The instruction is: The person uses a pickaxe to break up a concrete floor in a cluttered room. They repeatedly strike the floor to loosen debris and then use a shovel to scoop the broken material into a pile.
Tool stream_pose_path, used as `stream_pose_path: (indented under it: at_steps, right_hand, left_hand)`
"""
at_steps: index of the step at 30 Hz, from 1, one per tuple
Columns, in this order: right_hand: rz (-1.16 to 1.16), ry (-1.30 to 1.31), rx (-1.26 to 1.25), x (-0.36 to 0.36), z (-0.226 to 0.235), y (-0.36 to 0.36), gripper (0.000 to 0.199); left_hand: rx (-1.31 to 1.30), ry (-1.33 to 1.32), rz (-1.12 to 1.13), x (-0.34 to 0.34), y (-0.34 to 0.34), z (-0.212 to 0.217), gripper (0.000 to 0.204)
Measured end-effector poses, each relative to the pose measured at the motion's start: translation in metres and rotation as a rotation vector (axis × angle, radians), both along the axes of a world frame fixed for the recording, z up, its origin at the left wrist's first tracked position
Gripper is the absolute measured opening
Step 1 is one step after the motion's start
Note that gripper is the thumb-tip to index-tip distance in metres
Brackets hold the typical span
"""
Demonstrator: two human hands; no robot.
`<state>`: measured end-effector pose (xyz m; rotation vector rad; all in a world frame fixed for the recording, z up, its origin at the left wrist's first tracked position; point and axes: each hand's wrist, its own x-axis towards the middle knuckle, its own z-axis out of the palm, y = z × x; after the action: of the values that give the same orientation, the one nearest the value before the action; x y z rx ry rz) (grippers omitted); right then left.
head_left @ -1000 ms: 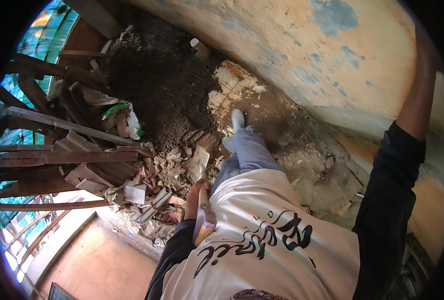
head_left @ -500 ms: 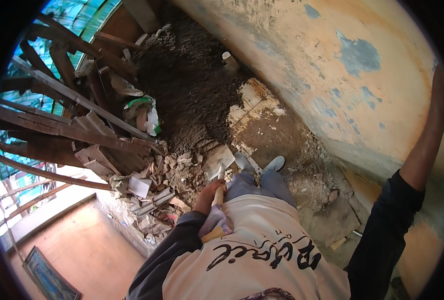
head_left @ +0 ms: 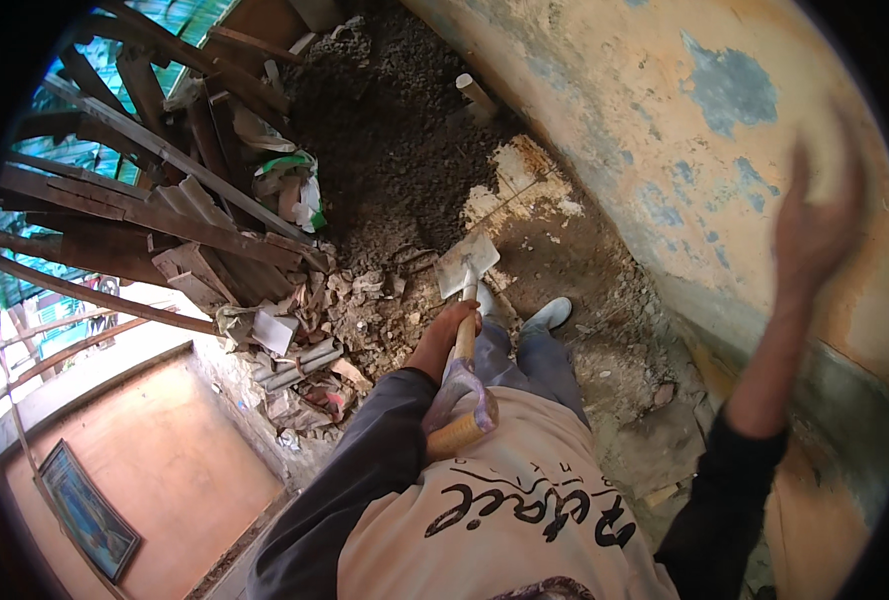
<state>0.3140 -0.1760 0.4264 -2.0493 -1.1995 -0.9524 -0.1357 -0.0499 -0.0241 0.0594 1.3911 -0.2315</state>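
Observation:
In front of my legs, my left hand (head_left: pixel 455 328) is closed around the wooden shaft of a shovel (head_left: pixel 463 266), just below its flat grey blade. The blade points away from me, over the rubble near my boots. Its D-shaped grip, purple with a wooden crossbar, rests against my shirt (head_left: pixel 524 470). Raised at the right, my right hand (head_left: pixel 814 225) is in front of the peeling wall (head_left: pixel 664 120). Motion smears its fingers, and I see no object in it. A light boot (head_left: pixel 549 313) shows on my right foot.
Broken wooden beams (head_left: pixel 144 215) pile up on the left beside corrugated sheets and a green-and-white bag (head_left: pixel 304 190). Dark soil (head_left: pixel 374 120) covers the far floor, with a short pipe (head_left: pixel 474 95) standing near the wall. A framed picture (head_left: pixel 89 510) is at lower left.
My right hand has come into view from the right edge, its arm bending inward. The shovel in my left hand has shifted slightly right and away from me. My right foot looks set apart.

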Motion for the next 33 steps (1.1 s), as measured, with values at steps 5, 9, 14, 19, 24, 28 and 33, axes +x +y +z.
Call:
stream_pose_path:
  at_steps: [5,9,14,19,24,28,33]
  right_hand:
    - [0.526,1.6,-0.351,-0.131,-0.145,-0.074,0.052]
    - [0.456,2.255,0.04,-0.207,-0.185,-0.143,0.068]
    - [0.144,2.666,0.888,-0.234,-0.166,-0.159,0.071]
    - [-0.477,2.502,1.263,-0.261,-0.204,-0.163,0.055]
    - [-1.09,2.347,1.147,-0.255,-0.246,-0.158,0.043]
    - [-1.155,2.215,1.05,-0.242,-0.294,-0.171,0.04]
    - [-1.323,2.044,0.82,-0.209,-0.351,-0.164,0.033]
  left_hand:
    - [0.069,0.042,0.028,0.086,-0.011,0.01,0.02]
    - [0.207,0.099,-0.03,0.128,-0.032,0.006,0.016]
    - [0.29,0.122,-0.133,0.132,-0.073,-0.091,0.016]
    - [0.252,0.118,-0.126,0.142,-0.111,-0.131,0.016]
    - [0.164,0.1,-0.372,0.175,-0.123,-0.146,0.016]
    - [0.1,0.129,-0.379,0.196,-0.138,-0.179,0.019]
    - [0.136,0.116,-0.268,0.218,-0.128,-0.21,0.018]
